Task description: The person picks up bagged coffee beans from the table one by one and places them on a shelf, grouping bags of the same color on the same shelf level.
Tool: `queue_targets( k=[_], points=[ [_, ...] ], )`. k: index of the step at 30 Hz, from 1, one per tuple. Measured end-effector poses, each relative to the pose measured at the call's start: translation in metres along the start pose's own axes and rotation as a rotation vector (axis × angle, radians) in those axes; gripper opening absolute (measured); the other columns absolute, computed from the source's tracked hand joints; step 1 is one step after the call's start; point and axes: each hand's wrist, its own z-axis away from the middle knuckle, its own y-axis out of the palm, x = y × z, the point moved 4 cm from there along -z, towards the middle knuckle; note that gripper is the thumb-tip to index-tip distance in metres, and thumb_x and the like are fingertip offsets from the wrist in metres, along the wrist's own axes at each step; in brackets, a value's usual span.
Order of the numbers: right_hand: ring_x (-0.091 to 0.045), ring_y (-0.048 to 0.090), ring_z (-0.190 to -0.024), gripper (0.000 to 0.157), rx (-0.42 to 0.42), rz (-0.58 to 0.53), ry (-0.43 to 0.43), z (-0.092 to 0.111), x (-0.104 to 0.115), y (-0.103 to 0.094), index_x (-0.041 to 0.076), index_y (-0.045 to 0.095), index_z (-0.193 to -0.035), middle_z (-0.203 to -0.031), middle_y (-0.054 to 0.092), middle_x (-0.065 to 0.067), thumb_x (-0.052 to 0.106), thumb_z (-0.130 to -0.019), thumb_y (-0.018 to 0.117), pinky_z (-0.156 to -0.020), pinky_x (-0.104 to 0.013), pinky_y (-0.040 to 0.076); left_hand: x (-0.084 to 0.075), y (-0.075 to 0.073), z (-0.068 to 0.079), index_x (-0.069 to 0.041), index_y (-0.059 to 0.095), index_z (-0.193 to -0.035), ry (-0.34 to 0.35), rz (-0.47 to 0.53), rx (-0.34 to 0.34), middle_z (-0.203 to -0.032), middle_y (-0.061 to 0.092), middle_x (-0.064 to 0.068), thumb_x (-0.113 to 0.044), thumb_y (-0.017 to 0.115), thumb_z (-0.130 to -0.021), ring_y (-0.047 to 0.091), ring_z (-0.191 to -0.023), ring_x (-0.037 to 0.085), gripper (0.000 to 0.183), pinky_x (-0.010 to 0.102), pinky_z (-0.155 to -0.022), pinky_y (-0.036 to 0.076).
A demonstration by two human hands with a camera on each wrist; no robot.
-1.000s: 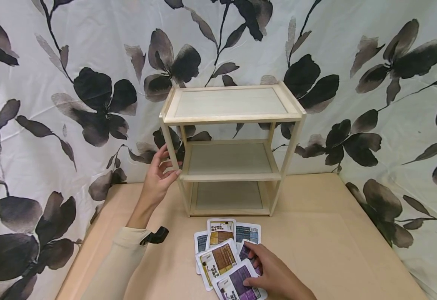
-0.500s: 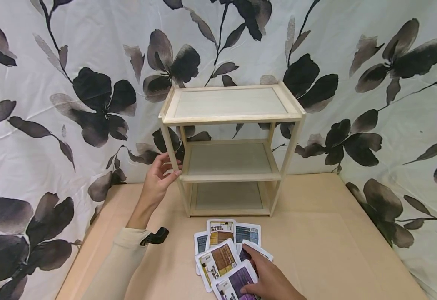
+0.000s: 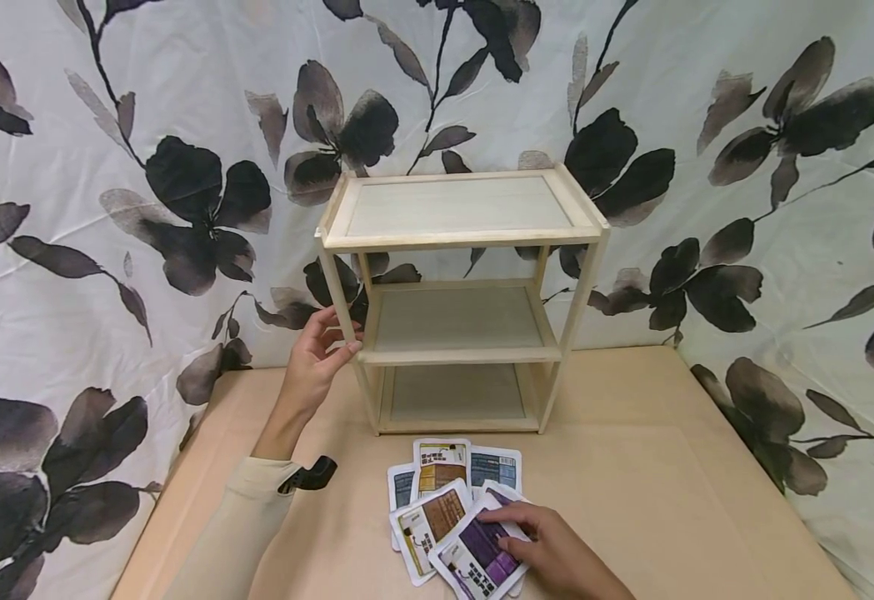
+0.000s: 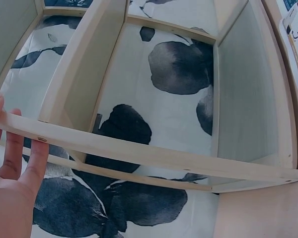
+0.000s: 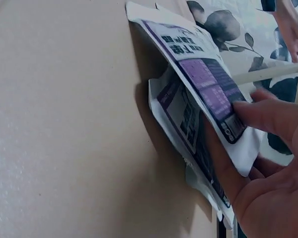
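A pale wooden three-tier shelf (image 3: 457,357) stands on the table against the cloth. My left hand (image 3: 307,371) grips its left front post (image 4: 114,144) at the middle tier, thumb on one side and fingers on the other. With my right hand (image 3: 556,550) I pinch a flat purple-and-white packet (image 5: 203,84), thumb on its printed face and a finger underneath. This packet tilts over a second purple packet (image 5: 176,111), which lies largely hidden below it in the head view. Overlapping beside them are packets with brown print (image 3: 429,525), apart from the fingers.
Further packets with blue print (image 3: 496,468) and brown-yellow print (image 3: 441,463) lie in the same overlapping group before the shelf. Behind and at both sides hangs a white cloth (image 3: 481,108) with dark flowers. The tan tabletop (image 3: 669,467) extends to the right of the packets.
The right hand has shifted the purple packet up and right, turning it so it covers more of the second purple one. The left hand's fingers have settled closer round the post.
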Motion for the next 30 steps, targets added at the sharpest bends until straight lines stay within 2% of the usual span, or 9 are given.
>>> queue_targets(
  k=[3, 5, 8, 11, 15, 17, 20, 25, 30],
  points=[
    [-0.007, 0.056, -0.112, 0.022, -0.015, 0.043, -0.027, -0.001, -0.002, -0.003, 0.019, 0.076, -0.114, -0.124, 0.069, -0.008, 0.009, -0.097, 0.065, -0.092, -0.017, 0.046, 0.0, 0.0, -0.001, -0.007, 0.051, -0.141, 0.003, 0.004, -0.001, -0.116, 0.06, 0.005, 0.01, 0.067, -0.091, 0.064, -0.107, 0.029, 0.055, 0.025, -0.084, 0.055],
    [-0.007, 0.056, -0.11, 0.021, -0.014, 0.034, -0.016, -0.002, -0.004, -0.003, 0.019, 0.076, -0.113, -0.123, 0.069, -0.007, 0.01, -0.099, 0.063, -0.093, -0.016, 0.044, -0.001, 0.0, -0.001, -0.007, 0.051, -0.14, 0.005, 0.003, -0.002, -0.116, 0.06, 0.005, 0.011, 0.067, -0.091, 0.064, -0.106, 0.029, 0.055, 0.025, -0.083, 0.055],
    [-0.009, 0.056, -0.115, 0.023, -0.014, -0.009, -0.002, -0.004, -0.006, -0.003, 0.019, 0.074, -0.117, -0.128, 0.066, -0.008, 0.014, -0.097, 0.067, -0.099, -0.016, 0.041, -0.001, 0.0, -0.003, -0.006, 0.051, -0.14, 0.006, -0.007, -0.003, -0.116, 0.06, 0.005, 0.01, 0.067, -0.091, 0.063, -0.107, 0.033, 0.054, 0.025, -0.082, 0.055],
    [-0.012, 0.057, -0.111, 0.036, -0.015, -0.076, -0.026, -0.006, -0.007, -0.001, 0.014, 0.069, -0.127, -0.131, 0.062, -0.013, 0.014, -0.091, 0.074, -0.096, -0.018, 0.043, 0.0, 0.0, -0.002, -0.006, 0.05, -0.14, 0.001, -0.007, -0.006, -0.116, 0.061, 0.005, 0.01, 0.067, -0.091, 0.063, -0.108, 0.037, 0.054, 0.025, -0.083, 0.055],
    [-0.011, 0.063, -0.102, 0.052, -0.014, -0.191, -0.056, -0.008, -0.011, 0.0, 0.005, 0.06, -0.137, -0.133, 0.058, -0.024, 0.009, -0.088, 0.077, -0.088, -0.022, 0.052, 0.0, 0.0, 0.0, -0.006, 0.05, -0.141, -0.006, -0.006, -0.007, -0.115, 0.061, 0.004, 0.01, 0.067, -0.092, 0.064, -0.106, 0.028, 0.054, 0.025, -0.085, 0.055],
    [-0.013, 0.067, -0.099, 0.051, -0.006, -0.249, -0.059, -0.01, -0.012, 0.001, -0.001, 0.057, -0.139, -0.132, 0.058, -0.03, 0.004, -0.09, 0.073, -0.085, -0.025, 0.056, 0.0, 0.0, 0.0, -0.007, 0.05, -0.141, -0.008, -0.006, -0.008, -0.116, 0.061, 0.004, 0.009, 0.067, -0.092, 0.065, -0.106, 0.026, 0.054, 0.025, -0.085, 0.055],
    [-0.015, 0.07, -0.095, 0.042, 0.001, -0.302, -0.06, -0.011, -0.012, 0.0, -0.005, 0.058, -0.136, -0.126, 0.061, -0.034, 0.0, -0.095, 0.066, -0.08, -0.028, 0.059, 0.001, 0.0, 0.0, -0.007, 0.051, -0.141, -0.007, -0.002, -0.008, -0.115, 0.061, 0.004, 0.009, 0.067, -0.092, 0.065, -0.106, 0.024, 0.054, 0.025, -0.085, 0.055],
    [-0.01, 0.066, -0.098, 0.027, -0.042, -0.233, -0.053, -0.01, -0.012, -0.002, -0.002, 0.068, -0.125, -0.121, 0.067, -0.025, 0.007, -0.1, 0.061, -0.081, -0.025, 0.057, 0.001, 0.0, 0.001, -0.006, 0.051, -0.141, -0.006, 0.002, -0.011, -0.115, 0.061, 0.005, 0.01, 0.068, -0.091, 0.065, -0.106, 0.027, 0.055, 0.026, -0.085, 0.056],
    [-0.012, 0.057, -0.107, 0.027, -0.033, -0.142, 0.017, -0.01, -0.013, -0.001, 0.009, 0.07, -0.127, -0.126, 0.064, -0.016, 0.016, -0.101, 0.062, -0.087, -0.02, 0.049, 0.002, -0.001, -0.001, -0.006, 0.051, -0.141, -0.001, -0.005, -0.01, -0.115, 0.061, 0.005, 0.009, 0.067, -0.092, 0.064, -0.107, 0.032, 0.054, 0.026, -0.086, 0.056]
  ],
)
